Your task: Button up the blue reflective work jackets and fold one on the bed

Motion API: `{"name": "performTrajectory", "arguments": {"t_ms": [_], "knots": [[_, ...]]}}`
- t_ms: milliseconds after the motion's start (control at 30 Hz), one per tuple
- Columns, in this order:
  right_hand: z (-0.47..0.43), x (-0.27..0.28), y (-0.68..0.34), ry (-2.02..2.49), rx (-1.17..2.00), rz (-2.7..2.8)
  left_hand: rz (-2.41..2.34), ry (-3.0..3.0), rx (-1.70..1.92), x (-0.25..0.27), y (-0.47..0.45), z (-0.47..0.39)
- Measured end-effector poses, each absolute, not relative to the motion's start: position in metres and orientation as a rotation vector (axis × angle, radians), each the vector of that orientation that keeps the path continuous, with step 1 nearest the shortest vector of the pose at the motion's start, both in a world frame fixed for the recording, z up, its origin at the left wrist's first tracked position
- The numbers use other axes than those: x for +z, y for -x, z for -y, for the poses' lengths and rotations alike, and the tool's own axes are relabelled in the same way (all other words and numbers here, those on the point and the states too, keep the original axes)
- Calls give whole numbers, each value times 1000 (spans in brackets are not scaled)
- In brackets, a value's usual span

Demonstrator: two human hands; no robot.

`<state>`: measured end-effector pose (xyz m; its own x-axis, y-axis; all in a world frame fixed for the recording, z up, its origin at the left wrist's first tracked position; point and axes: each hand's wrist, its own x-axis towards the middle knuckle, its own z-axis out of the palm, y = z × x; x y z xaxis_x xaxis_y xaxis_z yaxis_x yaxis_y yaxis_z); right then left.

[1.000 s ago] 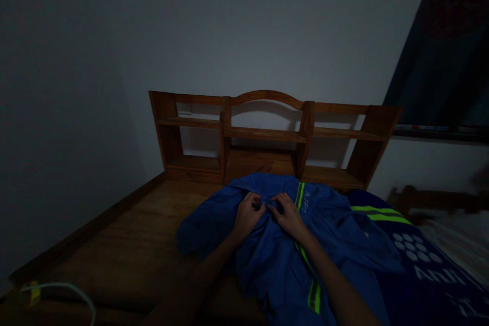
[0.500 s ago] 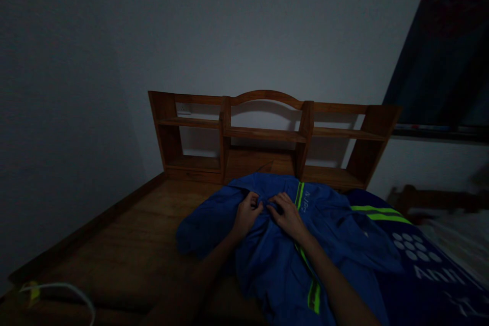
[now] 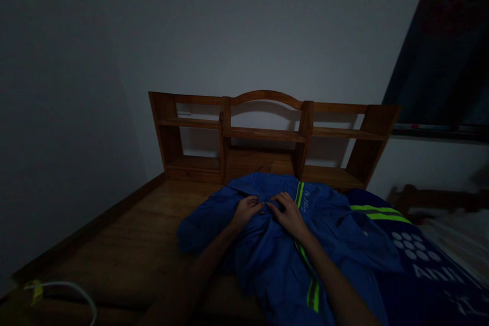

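A blue work jacket (image 3: 255, 249) with yellow-green reflective stripes lies spread and rumpled on a wooden surface. My left hand (image 3: 247, 211) pinches its cloth near the upper middle, thumb and fingers drawn together. Close by on the right, my right hand (image 3: 286, 211) also grips a fold between thumb and forefinger, beside the striped band with white lettering. Only a small gap separates the two sets of fingertips. Whether a button or other fastener sits between them is too dark to tell.
Behind the jacket stands a wooden shelf unit (image 3: 263, 135) against the wall. A dark blue garment (image 3: 416, 270) with white print lies at the right. At the lower left a white cable (image 3: 72, 285) with a yellow tag rests near the edge of the wooden surface (image 3: 153, 229).
My left hand has shifted slightly, its fingers now lying flatter over the cloth. My right hand has barely moved and stays on the jacket.
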<state>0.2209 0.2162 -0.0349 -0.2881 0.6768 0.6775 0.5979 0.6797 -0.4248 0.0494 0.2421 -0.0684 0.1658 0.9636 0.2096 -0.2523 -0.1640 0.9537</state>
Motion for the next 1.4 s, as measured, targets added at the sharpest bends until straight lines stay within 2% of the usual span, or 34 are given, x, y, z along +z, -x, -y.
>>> {"name": "performTrajectory", "arguments": {"t_ms": [967,1400], "knots": [[-220,-47,-221,1134,219,1989,-1045,-1924,1410,-56,-56,-221],[-224,-45,-223,1358,36,1803,-1238,-1866,1524,-50,-52,-216]]}}
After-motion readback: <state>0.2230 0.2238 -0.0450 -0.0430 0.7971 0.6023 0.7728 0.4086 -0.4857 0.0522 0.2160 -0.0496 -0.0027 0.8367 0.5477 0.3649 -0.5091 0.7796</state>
